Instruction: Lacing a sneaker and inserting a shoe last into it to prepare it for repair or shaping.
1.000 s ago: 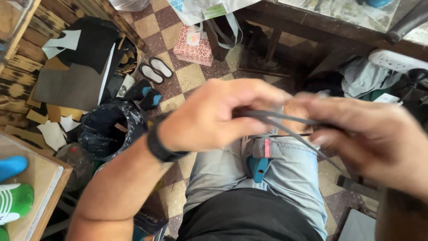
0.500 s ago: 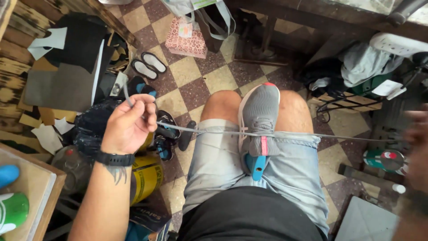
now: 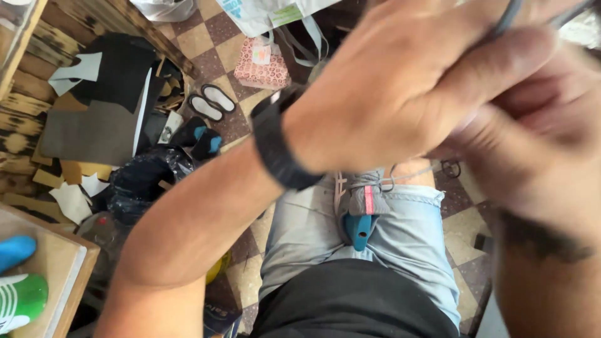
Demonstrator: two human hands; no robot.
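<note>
both hands are raised close to the camera; the left hand (image 3: 400, 87) is curled over the right hand (image 3: 538, 125), fingers pinched together.

Left hand (image 3: 400, 94) and right hand (image 3: 538, 131) gripping grey thread (image 3: 508, 15), shoe (image 3: 366, 197) between knees

Grey shoe (image 3: 366, 197), pink tab; blue handle (image 3: 359, 230); brown-cream checkered floor (image 3: 210, 28); black wristband (image 3: 278, 150).

Counting now: two hands (image 3: 400, 94) showing, one black wristband (image 3: 278, 147), one grey shoe (image 3: 369, 197) sitting on the lap, two insoles (image 3: 211, 103) lying upper left, one pink patterned bag (image 3: 261, 66), one black plastic bag (image 3: 147, 181).
</note>
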